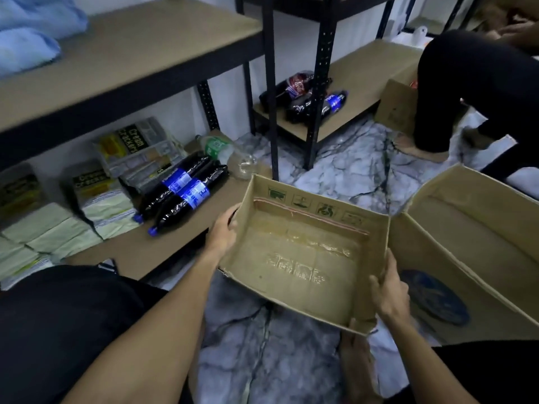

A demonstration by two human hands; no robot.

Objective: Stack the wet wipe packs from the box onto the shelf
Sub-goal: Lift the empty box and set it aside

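Both the left hand (224, 228) and right hand (388, 290) grip the box (306, 209), mouth up, long axis between them.

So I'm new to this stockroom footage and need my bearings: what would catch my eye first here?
First, the cardboard box in the middle, empty, gripped by the left hand on its left wall and the right hand on its right wall. Next, two dark cola bottles lying on the low shelf at left, beside stacked pale green packs.

"Cream Crackers" on cracker packs (132, 140) on the lower shelf (186, 228); handling symbols on the box (316, 206).
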